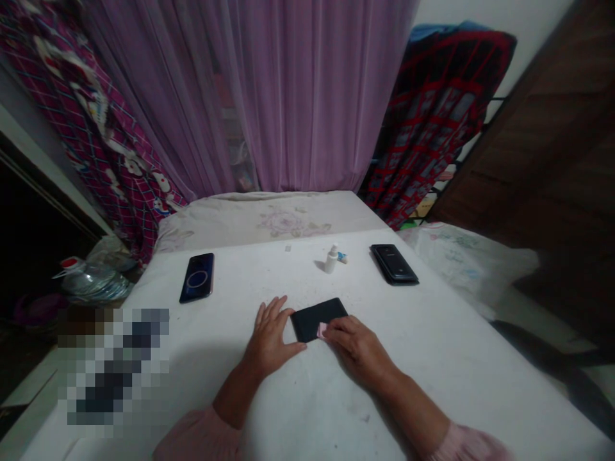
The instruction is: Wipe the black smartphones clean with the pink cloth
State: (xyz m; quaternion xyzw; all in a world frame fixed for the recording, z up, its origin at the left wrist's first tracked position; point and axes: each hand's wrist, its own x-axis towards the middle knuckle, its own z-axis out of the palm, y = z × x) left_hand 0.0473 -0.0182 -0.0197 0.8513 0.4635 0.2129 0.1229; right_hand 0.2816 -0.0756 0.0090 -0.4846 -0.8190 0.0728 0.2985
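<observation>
A dark smartphone lies flat on the white-covered table, its black face up. At its left end, my left hand grips it by the corners between thumb and index finger, the other fingers spread. My right hand is closed on a small folded pink cloth, which touches the phone's surface near its lower right edge. Beyond the phone stands a small white spray bottle, upright. Beside it lies a small blue and white item whose kind I cannot make out.
A blue-backed phone lies on the left of the table. Dark, stacked phone-like devices rest on the right. A small grey square lies farther back. A large water bottle stands off the left edge; purple curtains hang behind.
</observation>
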